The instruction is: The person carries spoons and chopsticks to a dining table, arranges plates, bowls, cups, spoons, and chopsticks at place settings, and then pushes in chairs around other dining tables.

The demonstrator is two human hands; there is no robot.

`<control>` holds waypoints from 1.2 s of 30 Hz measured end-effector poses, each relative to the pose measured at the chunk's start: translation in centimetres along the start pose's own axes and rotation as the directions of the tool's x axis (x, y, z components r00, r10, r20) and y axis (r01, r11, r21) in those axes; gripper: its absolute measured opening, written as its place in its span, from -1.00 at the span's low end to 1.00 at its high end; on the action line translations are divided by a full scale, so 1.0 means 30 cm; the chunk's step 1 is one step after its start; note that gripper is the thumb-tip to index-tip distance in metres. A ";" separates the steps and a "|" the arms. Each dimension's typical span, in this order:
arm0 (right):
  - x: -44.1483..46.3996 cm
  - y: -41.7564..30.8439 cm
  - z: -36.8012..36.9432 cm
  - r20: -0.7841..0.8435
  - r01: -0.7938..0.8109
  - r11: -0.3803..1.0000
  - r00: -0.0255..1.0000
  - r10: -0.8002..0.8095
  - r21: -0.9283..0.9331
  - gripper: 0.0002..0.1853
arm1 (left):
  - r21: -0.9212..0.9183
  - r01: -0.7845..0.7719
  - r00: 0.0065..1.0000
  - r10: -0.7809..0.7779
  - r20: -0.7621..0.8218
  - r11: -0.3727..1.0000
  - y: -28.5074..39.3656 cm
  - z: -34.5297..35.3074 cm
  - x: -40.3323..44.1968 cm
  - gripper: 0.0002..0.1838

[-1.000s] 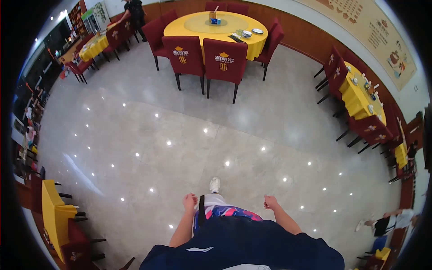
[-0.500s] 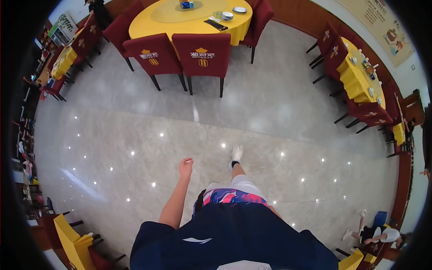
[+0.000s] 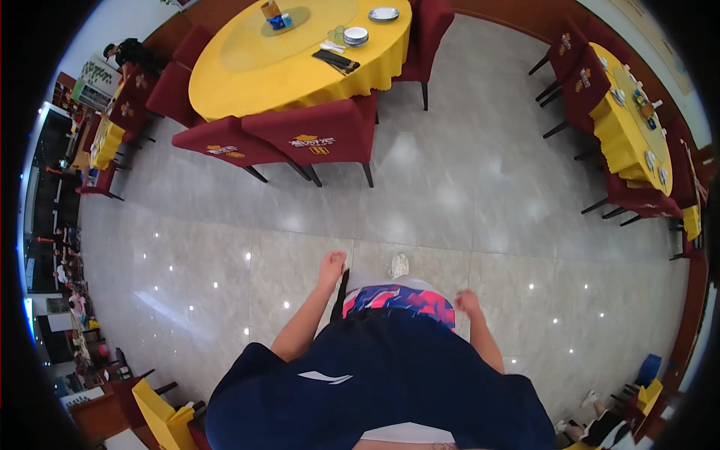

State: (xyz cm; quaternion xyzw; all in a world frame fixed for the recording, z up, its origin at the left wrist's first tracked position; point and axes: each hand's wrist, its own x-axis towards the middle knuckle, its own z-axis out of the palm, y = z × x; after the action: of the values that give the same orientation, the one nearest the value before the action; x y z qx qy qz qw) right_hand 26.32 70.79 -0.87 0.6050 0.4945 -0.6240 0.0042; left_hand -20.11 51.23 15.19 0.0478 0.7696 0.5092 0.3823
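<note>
My left hand (image 3: 331, 268) hangs in front of my body, left of my waist, with its fingers loosely curled and nothing visible in it. A black strap (image 3: 342, 294) hangs close beside it, at the edge of my patterned pink and blue garment (image 3: 401, 301). On the other side of that garment is my right hand (image 3: 468, 301), also curled, with no object showing. One pale shoe (image 3: 400, 265) shows on the tiled floor ahead. Neither hand touches any furniture.
Ahead stands a round table with a yellow cloth (image 3: 247, 94), bearing plates (image 3: 355, 36) and black chopsticks (image 3: 336, 61). Dark red chairs (image 3: 319, 139) surround it. Another yellow table (image 3: 611, 124) stands right. People are at the far left (image 3: 131, 54) and lower right (image 3: 600, 427).
The round table and its chairs are nearer and shifted left. My right hand has come into view beside my waist. My left hand is slightly higher and further right.
</note>
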 end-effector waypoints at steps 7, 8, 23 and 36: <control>0.455 -1.071 -0.061 -0.015 0.177 0.984 0.984 -0.177 0.033 -0.75 | -0.262 -0.087 0.980 0.129 0.149 0.961 0.490 0.257 0.331 -0.83; 0.496 -1.197 -0.031 -0.004 0.212 0.976 0.977 -0.212 0.053 -0.76 | -0.253 -0.070 0.969 0.126 0.212 0.965 0.538 0.296 0.379 -0.79; 1.103 -2.411 0.609 0.358 0.495 0.649 0.868 -0.344 -0.578 -0.59 | -0.554 0.002 0.957 0.160 0.243 0.833 1.286 0.548 1.189 -0.69; 1.653 -3.180 0.986 0.671 0.792 0.075 0.559 -0.487 -0.605 -0.48 | -0.718 0.111 0.928 -0.331 -0.172 0.687 1.410 0.765 1.650 -0.74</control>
State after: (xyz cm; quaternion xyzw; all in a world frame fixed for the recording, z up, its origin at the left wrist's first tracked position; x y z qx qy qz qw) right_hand -66.75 130.56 13.33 0.1191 0.9446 -0.2856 0.1096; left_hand -53.64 111.45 18.84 -0.2684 0.5678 0.7117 0.3147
